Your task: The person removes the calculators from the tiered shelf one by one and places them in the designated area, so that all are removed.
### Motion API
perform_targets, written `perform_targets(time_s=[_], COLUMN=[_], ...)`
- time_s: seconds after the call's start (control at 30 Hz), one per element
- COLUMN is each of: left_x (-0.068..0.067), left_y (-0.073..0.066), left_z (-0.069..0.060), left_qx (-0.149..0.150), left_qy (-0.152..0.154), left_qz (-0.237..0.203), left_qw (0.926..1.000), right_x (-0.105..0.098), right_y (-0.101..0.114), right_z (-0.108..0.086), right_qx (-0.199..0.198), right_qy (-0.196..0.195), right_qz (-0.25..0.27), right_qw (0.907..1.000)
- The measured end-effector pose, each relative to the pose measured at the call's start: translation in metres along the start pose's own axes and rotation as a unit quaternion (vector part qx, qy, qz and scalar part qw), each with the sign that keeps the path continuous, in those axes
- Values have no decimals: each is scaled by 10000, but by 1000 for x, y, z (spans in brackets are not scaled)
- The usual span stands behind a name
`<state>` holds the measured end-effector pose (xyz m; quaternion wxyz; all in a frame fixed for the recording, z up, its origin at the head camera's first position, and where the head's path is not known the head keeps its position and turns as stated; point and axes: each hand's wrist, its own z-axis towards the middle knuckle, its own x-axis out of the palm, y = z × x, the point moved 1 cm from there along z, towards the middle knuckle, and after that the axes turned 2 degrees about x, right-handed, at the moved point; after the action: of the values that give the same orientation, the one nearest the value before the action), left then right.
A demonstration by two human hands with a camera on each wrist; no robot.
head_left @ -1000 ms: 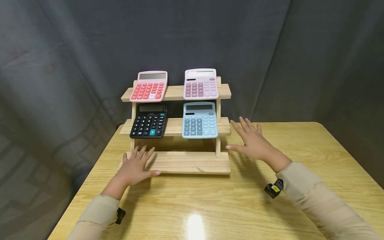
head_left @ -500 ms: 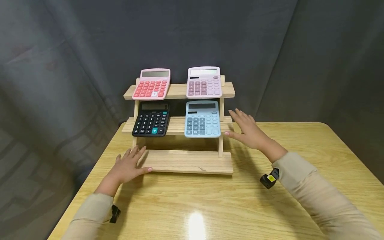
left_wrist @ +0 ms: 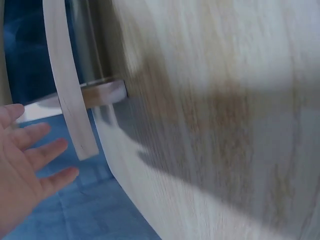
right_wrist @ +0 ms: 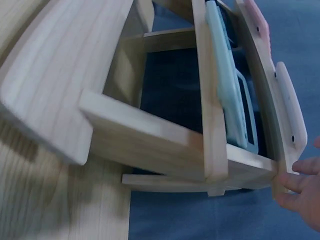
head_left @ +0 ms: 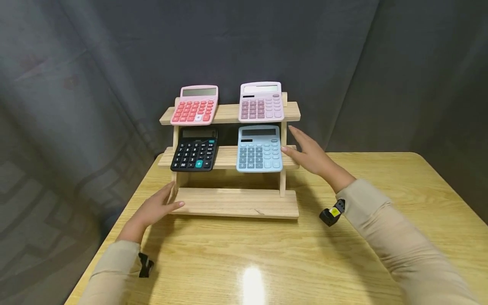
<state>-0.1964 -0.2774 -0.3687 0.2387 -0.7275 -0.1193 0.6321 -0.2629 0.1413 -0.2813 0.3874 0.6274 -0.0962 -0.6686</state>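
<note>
A three-tier wooden rack (head_left: 232, 203) stands on the table. Its top shelf holds a pink calculator (head_left: 195, 105) at left and a pale lilac calculator (head_left: 261, 101) at right. On the middle shelf lean a black calculator (head_left: 195, 150) and a light blue calculator (head_left: 260, 149). My left hand (head_left: 154, 206) is beside the rack's lower left end, fingers extended and holding nothing. At the right end my right hand (head_left: 314, 154) has straight fingers, its thumb close to the blue calculator's edge. Whether either hand touches the wood I cannot tell.
The wooden table (head_left: 213, 254) extends in front of the rack and to its right. Dark grey curtain (head_left: 324, 63) hangs close behind. In the right wrist view, a slanted side support (right_wrist: 150, 135) joins the shelves.
My right hand has moved left and up, closer to the rack's right end. The left hand has shifted left, off the bottom shelf's front to its left end. The calculators stay on their shelves.
</note>
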Motion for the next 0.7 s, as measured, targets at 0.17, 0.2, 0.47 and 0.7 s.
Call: perform_targets(time_s=[0.17,0.2,0.47,0.7], left_x=[-7,-8,-12,-12], left_y=[7,8,15,26], left_z=[3,4,10,10], left_qx=[-349,-410,-617,-689], left_qy=[126,115,78,-268], left_qz=[-627,-644,-1365,-1921], left_qw=[9973,9970,9887,9786], right_x=[1,1,-1,0], right_y=[6,7,7,8], right_z=[9,10,23,34], right_qx=[152,182,386,612], right_qy=[-354,-380,-607,-854], right_qz=[279,377,1547,2485], right_qw=[9989,9984,9853,9629])
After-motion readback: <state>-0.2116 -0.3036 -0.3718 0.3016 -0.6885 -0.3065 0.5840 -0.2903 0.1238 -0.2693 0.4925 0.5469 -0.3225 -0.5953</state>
